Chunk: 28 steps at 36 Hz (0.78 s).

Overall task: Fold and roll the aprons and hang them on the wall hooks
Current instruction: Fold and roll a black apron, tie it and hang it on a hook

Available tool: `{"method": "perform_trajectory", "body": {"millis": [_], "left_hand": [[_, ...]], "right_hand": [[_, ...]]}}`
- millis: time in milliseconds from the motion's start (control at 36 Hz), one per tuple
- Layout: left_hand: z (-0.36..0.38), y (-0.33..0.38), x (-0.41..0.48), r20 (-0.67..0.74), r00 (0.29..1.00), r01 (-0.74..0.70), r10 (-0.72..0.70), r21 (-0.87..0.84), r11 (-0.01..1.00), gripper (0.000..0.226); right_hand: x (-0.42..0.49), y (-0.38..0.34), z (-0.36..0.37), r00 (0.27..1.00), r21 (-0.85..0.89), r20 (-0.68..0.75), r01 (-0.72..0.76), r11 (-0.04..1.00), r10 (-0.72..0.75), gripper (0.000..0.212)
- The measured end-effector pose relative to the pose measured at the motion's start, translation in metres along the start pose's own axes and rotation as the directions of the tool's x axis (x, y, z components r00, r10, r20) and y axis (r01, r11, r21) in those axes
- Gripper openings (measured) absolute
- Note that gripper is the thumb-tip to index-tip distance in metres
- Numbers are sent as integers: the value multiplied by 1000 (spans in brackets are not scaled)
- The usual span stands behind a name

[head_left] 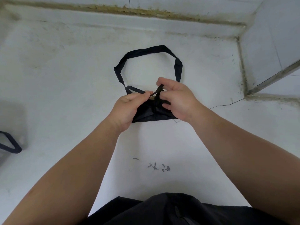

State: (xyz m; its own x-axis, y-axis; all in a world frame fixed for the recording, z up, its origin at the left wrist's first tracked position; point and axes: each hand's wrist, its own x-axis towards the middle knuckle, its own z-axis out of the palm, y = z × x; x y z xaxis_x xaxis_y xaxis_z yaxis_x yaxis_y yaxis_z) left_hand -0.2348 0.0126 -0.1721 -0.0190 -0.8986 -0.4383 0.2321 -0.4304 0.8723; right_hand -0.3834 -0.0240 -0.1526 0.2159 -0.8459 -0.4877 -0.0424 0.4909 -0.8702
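Note:
A black apron (150,113) lies rolled into a small bundle on the white counter (65,78). Its neck strap (146,51) spreads in a loop on the counter beyond the bundle. My left hand (125,109) pinches one black tie strap (138,91) between thumb and fingers, just above the bundle. My right hand (176,101) pinches the other tie end (159,90), which crosses the first strap over the middle of the roll. Both hands hide much of the bundle.
A second dark strap or handle (11,143) pokes in at the left edge. Tiled walls (267,46) with dirty grout close the back and right. Dark scribbles (158,167) mark the counter near me. My black clothing (162,211) fills the bottom.

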Motion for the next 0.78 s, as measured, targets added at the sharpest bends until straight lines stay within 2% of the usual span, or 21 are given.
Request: {"method": "perform_trajectory", "body": {"millis": [28,83,139,167,222,333,417,444,472,500,556,611,694,778], "left_hand": [[1,-1,-1,-15,1000,-9,9,-4,1000,25],[3,-4,-1,-45,998,-37,36,-11,999,20],[5,-7,-2,-59,996,-64,63,-23,998,17],[5,-8,-2,-63,996,-71,69,-22,997,15],[5,-10,-3,-63,994,-85,86,10,996,12],[6,-16,-2,-86,987,-127,136,99,987,11],[5,-19,0,-127,977,-155,174,145,977,16],[5,-19,0,-131,975,-159,179,155,975,18],[6,-18,0,-130,975,-157,180,163,974,18],[7,-17,0,-127,976,-153,175,169,974,18],[7,-16,-1,-129,979,-136,160,176,975,14],[7,-16,-1,-137,981,-113,138,177,978,10],[7,-16,0,-124,984,-106,131,185,977,9],[6,-16,-1,-112,985,-110,135,203,973,10]], "right_hand": [[-2,3,-2,999,-26,-41,22,999,-23,51],[-8,10,-2,977,-247,-80,171,954,-196,57],[-13,19,2,922,-481,-3,337,809,-386,65],[-16,23,5,897,-538,24,383,751,-441,68],[-20,29,7,830,-581,-16,446,681,-557,66],[-25,37,0,702,-684,-181,413,601,-688,45],[-22,45,-3,559,-787,-270,341,514,-784,30],[-22,46,-5,519,-811,-299,304,500,-801,28],[-22,45,-5,509,-805,-345,272,528,-788,26],[-23,44,-5,548,-756,-405,249,605,-732,25],[-22,45,-4,696,-599,-480,185,779,-534,27],[-19,47,-6,807,-519,-436,136,844,-398,27],[-17,43,-7,894,-613,-265,134,779,-362,23],[-12,35,-10,933,-712,-159,118,692,-323,26]]}}
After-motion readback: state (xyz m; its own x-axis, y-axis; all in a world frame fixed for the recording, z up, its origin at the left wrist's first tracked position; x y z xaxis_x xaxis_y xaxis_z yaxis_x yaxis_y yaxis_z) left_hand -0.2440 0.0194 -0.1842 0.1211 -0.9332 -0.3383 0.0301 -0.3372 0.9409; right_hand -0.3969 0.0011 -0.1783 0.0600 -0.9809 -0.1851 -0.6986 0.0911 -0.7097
